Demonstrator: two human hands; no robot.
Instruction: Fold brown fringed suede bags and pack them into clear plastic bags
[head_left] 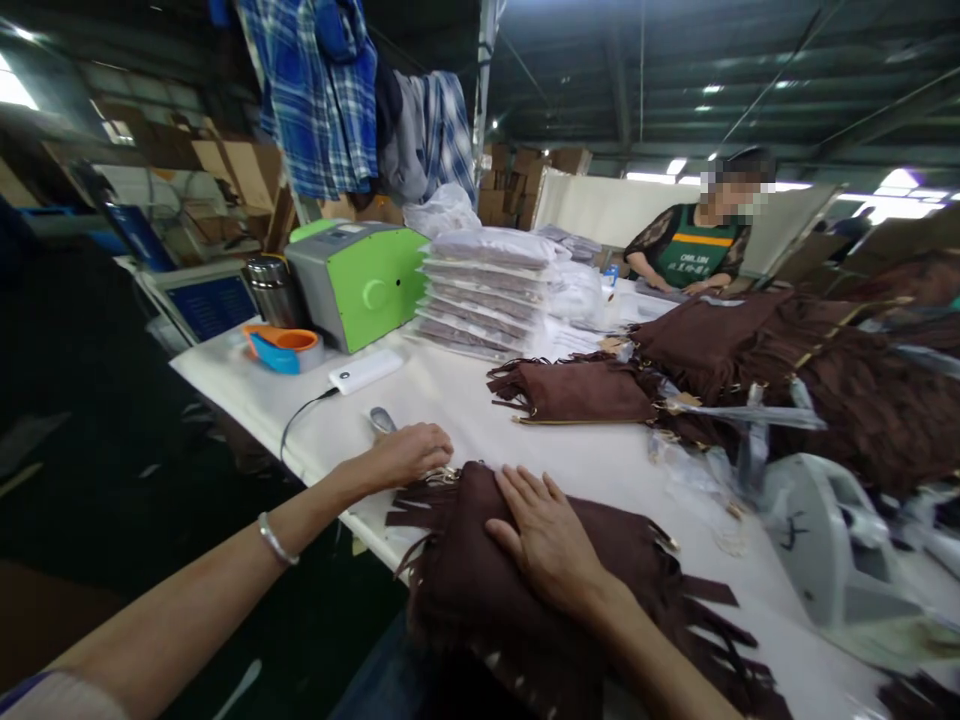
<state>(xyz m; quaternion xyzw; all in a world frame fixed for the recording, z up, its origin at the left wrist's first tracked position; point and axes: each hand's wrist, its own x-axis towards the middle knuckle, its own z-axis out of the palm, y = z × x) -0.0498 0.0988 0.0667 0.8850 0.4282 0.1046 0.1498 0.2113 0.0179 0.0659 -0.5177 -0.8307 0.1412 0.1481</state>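
Pressing the right hand (551,540), open and flat with thumb apart, onto a dark brown, soft-looking fringed bag (469,570) at the near edge of a smooth white tabletop (450,390). Curls the left hand (412,452) narrow beside small gold-toned metal hardware (448,474) at the bag's far left corner; impossible to tell whether gripping it. Wears a round silver bangle (277,540) on the left wrist. Has a second dark brown fringed bag (589,390) lying farther across, beside a large heap of similar brown bags (840,380) on the right. Faces a stack of flat packets in clear plastic (480,300), next to a boxy green and grey machine (360,285). Shares the table with a co-worker in a dark green apron (701,245), at the far side.
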